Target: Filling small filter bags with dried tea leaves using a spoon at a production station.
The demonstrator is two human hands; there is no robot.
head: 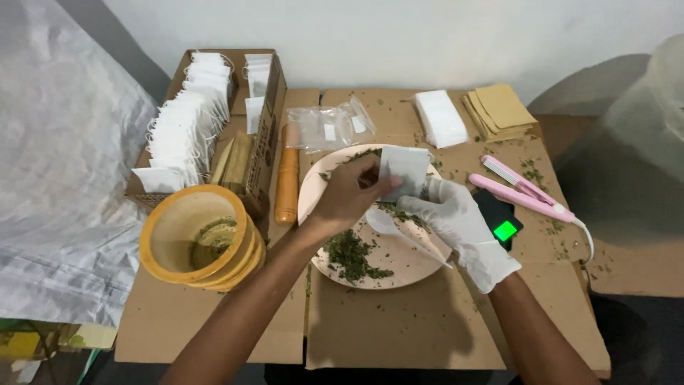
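My bare left hand [350, 194] and my white-gloved right hand [456, 219] hold a small white filter bag [405, 168] together, above a pale pink plate [413, 272]. Dried green herb flakes [350, 255] lie in a heap on the plate's near side, with more under the bag. A white spoon-like scoop [393, 229] rests on the plate below my right hand. Both hands pinch the bag's edges; its opening is hidden.
A cardboard box [265, 142] at the left holds rows of white bags. An orange bowl [198, 237], an orange tube [287, 184], clear pouches [328, 127], stacked white and tan sachets [440, 117], a pink heat sealer [526, 192] and a small black scale [503, 222] surround the plate.
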